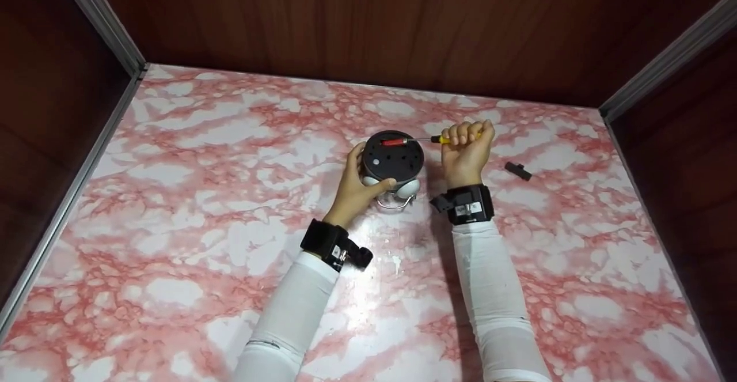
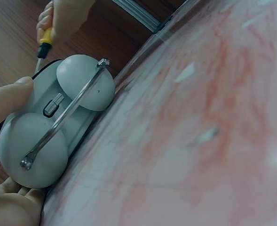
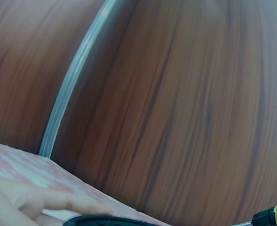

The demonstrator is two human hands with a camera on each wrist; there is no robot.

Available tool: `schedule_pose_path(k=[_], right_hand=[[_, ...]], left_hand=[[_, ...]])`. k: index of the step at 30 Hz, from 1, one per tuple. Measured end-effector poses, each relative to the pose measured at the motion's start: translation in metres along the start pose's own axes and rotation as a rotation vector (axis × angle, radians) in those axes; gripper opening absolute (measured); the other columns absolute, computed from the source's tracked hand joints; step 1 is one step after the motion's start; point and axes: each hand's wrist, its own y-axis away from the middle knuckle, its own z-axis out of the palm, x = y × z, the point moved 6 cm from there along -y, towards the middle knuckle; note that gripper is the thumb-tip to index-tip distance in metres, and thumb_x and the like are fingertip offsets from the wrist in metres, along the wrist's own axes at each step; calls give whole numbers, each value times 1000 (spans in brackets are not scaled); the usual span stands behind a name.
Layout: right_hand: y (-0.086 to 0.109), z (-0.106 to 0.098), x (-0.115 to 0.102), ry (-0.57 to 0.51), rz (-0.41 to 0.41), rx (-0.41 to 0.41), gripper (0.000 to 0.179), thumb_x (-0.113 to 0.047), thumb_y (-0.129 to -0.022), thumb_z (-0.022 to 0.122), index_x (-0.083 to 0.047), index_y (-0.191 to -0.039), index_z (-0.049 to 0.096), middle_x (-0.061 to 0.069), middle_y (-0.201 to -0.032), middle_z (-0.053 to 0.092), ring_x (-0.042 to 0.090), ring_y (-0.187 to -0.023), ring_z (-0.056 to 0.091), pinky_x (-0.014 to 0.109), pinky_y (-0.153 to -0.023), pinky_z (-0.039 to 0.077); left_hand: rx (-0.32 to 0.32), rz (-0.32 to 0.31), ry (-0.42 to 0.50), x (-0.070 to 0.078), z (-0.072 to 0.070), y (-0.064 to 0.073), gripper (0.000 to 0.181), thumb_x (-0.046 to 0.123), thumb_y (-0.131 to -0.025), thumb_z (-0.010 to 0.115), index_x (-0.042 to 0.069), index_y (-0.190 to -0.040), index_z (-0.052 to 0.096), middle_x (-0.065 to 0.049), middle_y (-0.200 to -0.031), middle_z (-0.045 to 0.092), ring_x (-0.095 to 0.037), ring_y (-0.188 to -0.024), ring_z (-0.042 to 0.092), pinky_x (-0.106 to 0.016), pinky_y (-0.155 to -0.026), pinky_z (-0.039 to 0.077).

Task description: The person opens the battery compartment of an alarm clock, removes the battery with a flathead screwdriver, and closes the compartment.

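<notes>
A twin-bell alarm clock (image 1: 397, 166) lies with its black back facing up. Its two pale bells and wire handle (image 2: 65, 117) show in the left wrist view. My left hand (image 1: 358, 183) grips the clock's side, thumb on the edge by the bells. In my right hand (image 1: 467, 143) is a screwdriver (image 1: 436, 139) with a yellow and black handle. Its shaft points left to a red battery (image 1: 394, 142) in the back's open slot; the tip is at the battery's end. Whether the battery is loose I cannot tell.
A small black battery cover (image 1: 518, 170) lies on the table right of my right hand. The red-and-white marbled tabletop (image 1: 201, 226) is bordered by dark wood panels (image 1: 368, 25) at the back and both sides, with metal strips (image 1: 115, 30) in the corners.
</notes>
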Motion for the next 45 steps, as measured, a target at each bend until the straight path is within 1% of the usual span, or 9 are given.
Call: schedule_pose_path(k=[4, 6, 9, 14, 18, 32, 36, 40, 45], right_hand=[[0, -5, -2, 4, -4, 7, 58, -24, -112, 29, -11, -56, 32, 1, -49, 31, 14, -47, 28, 27, -51, 29], [0, -5, -2, -1, 0, 3, 57, -24, -111, 29, -11, -56, 32, 1, -49, 31, 14, -47, 27, 27, -52, 28], [-1, -5, -4, 18, -6, 0, 57, -25, -112, 28, -12, -56, 32, 0, -49, 32, 14, -47, 28, 28, -52, 30], [-1, -4, -7, 41, -13, 1, 58, -26, -113, 25, -12, -57, 32, 0, -49, 32, 15, -46, 30, 29, -52, 32], [-2, -5, -9, 26, -9, -8, 59, -27, -113, 25, -11, -56, 32, 0, -49, 33, 15, -46, 31, 29, -52, 32], [-5, -3, -22, 65, -43, -39, 54, -22, -112, 26, -10, -59, 31, 1, -50, 33, 15, -47, 30, 29, -52, 32], [-6, -3, -28, 103, -65, -59, 54, -21, -112, 26, -10, -60, 30, 0, -51, 32, 15, -48, 30, 29, -52, 31], [-7, -3, -34, 165, -97, -81, 53, -20, -112, 26, -10, -61, 28, 0, -52, 32, 15, -49, 29, 29, -53, 31], [-8, 1, -42, 252, -163, -132, 53, -19, -113, 25, -8, -61, 28, 1, -54, 31, 16, -51, 28, 28, -54, 31]], left_hand=[[1, -2, 6, -1, 0, 0, 96, 10, -78, 87, 13, -155, 29, -13, -151, 47, -26, -135, 48, -36, -114, 37], [3, -4, 8, -1, 0, 0, 96, 10, -78, 87, 13, -155, 29, -13, -151, 47, -26, -135, 48, -36, -114, 37], [-1, -1, 6, 1, 1, 1, 95, 10, -79, 86, 13, -155, 29, -13, -150, 47, -26, -133, 48, -36, -113, 38], [-4, 15, 4, 2, 0, 1, 95, 10, -79, 86, 11, -155, 29, -14, -148, 47, -25, -132, 48, -35, -112, 38], [-3, 25, 10, 2, 0, 1, 95, 8, -79, 86, 10, -154, 30, -15, -148, 47, -26, -133, 48, -35, -113, 37], [3, -9, 28, 0, -1, 0, 96, 9, -78, 87, 12, -155, 30, -13, -150, 46, -26, -135, 47, -35, -114, 37], [1, -10, 17, 0, -1, 1, 96, 10, -78, 87, 13, -155, 30, -13, -150, 47, -25, -134, 48, -34, -114, 37], [0, 1, 21, 1, -1, 0, 95, 9, -78, 87, 12, -154, 30, -13, -148, 48, -25, -134, 48, -34, -114, 37], [2, 1, 28, 1, 0, 0, 95, 8, -78, 87, 11, -154, 30, -14, -148, 47, -25, -135, 48, -33, -114, 36]])
